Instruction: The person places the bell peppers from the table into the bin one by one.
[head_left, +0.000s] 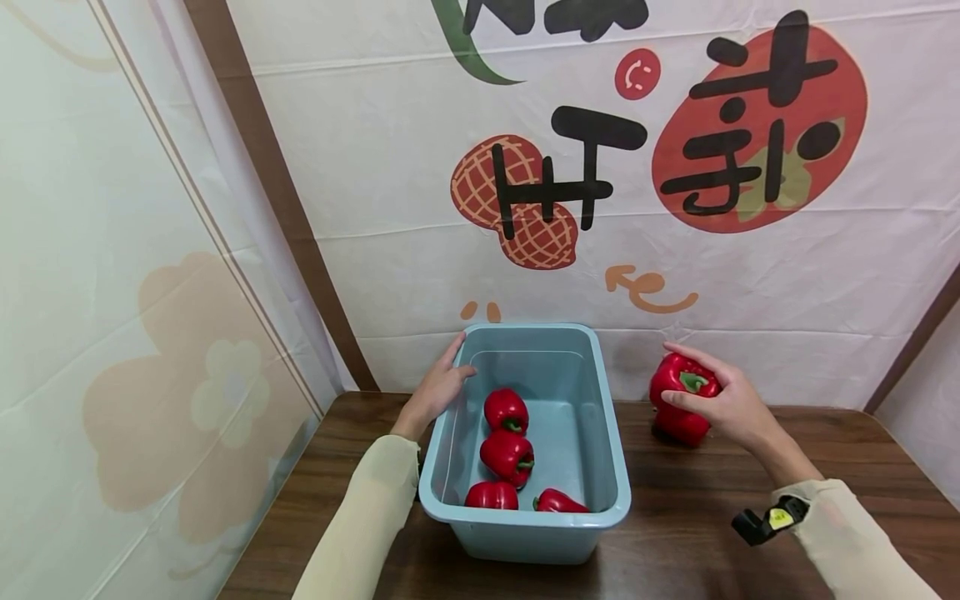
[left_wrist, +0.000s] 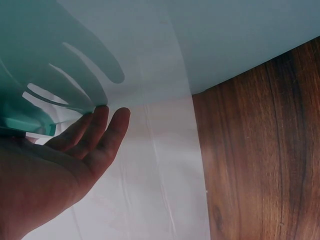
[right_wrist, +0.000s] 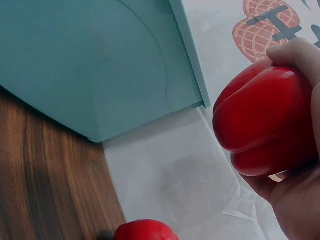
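My right hand [head_left: 738, 408] holds a red bell pepper [head_left: 678, 379] by its sides, green stem facing up, right of a light blue plastic bin [head_left: 525, 518]. Below it, a second red bell pepper [right_wrist: 146, 231] sits on the table. At the bin's left rim is my left hand [head_left: 438, 387], its thumb over the edge and its other fingers [left_wrist: 112, 132] along the outer wall. Inside the bin, several red bell peppers lie mostly along the left side, including one pepper [head_left: 507, 457] near the middle and another pepper [head_left: 558, 501] at the front right.
The bin stands on a dark wood-grain table [head_left: 652, 533], close to a white printed cloth [head_left: 405, 275] hanging behind. Another pale curtain [head_left: 150, 350] hangs at the left. A black strap [head_left: 768, 521] is around the right wrist.
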